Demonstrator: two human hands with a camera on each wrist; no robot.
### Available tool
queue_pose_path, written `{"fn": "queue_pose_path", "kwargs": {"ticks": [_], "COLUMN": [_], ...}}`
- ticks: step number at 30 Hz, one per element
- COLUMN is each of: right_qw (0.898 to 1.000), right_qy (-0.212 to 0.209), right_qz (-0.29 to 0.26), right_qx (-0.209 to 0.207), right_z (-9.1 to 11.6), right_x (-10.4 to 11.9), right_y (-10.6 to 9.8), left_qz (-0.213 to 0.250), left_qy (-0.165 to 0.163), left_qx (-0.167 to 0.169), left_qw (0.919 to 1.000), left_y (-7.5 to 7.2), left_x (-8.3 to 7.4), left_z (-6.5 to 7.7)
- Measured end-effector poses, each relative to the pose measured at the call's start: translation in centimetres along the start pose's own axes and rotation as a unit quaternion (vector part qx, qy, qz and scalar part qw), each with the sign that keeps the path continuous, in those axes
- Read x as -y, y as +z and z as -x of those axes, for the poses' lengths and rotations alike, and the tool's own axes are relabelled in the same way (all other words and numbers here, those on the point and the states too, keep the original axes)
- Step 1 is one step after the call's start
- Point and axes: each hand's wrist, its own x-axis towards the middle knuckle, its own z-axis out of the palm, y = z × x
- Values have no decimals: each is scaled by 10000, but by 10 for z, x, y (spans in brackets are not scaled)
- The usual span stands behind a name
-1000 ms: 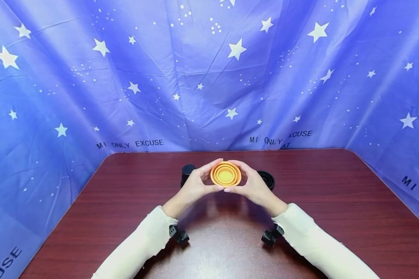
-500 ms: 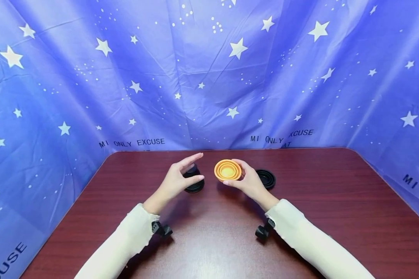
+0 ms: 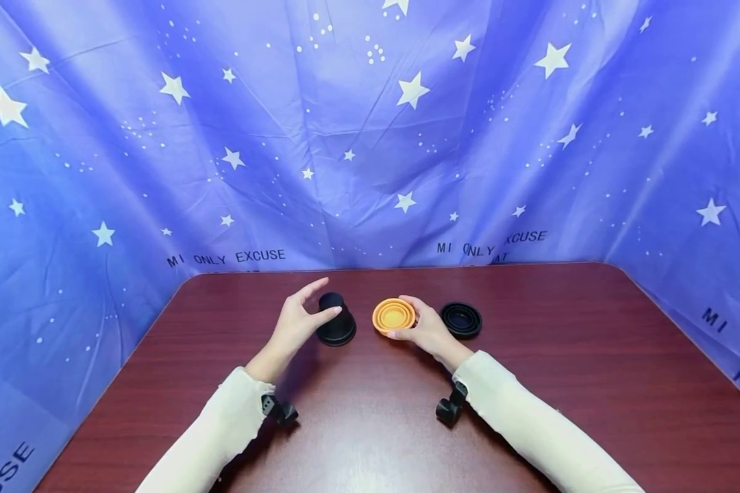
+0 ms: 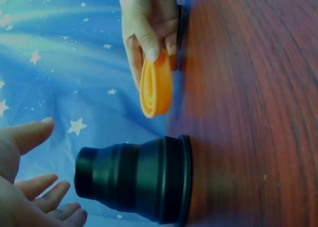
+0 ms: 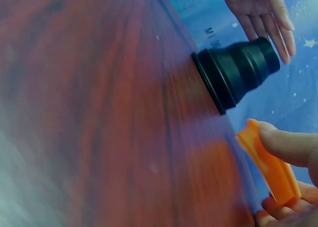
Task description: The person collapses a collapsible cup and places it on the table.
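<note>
At the middle of the head frame, we see the orange collapsible cup (image 3: 394,315) pressed flat into nested rings, and our right hand (image 3: 425,325) pinches its rim between thumb and fingers, just right of it. The cup faces up, its short axis near upright, and it looks raised a little off the worktop (image 3: 370,424). Left of centre, a stretched black collapsible cup (image 3: 337,331) stands on its wide rim, narrow end up, so its long axis rises straight from the wood. Our left hand (image 3: 291,323) is the nearer one to it: fingers and thumb spread, the grip holding nothing, with a small gap to the narrow end in the left wrist view. From that grip the tall cup lies just to the right and slightly lower in the head frame, while the orange one lies farther right, inside the other grip. Just beyond our right hand, a flattened black collapsible cup (image 3: 469,326) rests right of centre.
</note>
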Motion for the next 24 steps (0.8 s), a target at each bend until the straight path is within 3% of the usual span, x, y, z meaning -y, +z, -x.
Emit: {"fn": "queue_pose_path", "kwargs": {"ticks": [6, 11, 18, 24], "right_qw": [9960, 9912, 9902, 9933], "right_qy": [-30, 12, 84, -25], "right_qz": [818, 1141, 1153, 813], "right_qx": [367, 667, 783, 820], "right_z": [-1, -2, -2, -2], "right_x": [-7, -6, -4, -7], "right_y": [-6, -12, -11, -14], "left_qz": [280, 583, 778, 807], "left_qy": [-324, -471, -621, -752], "left_qx": [71, 118, 72, 10], "left_qw": [9991, 9971, 9950, 9939], "left_y": [4, 6, 9, 9], "left_x": [8, 10, 13, 17], "left_z": [-1, -2, -3, -4]}}
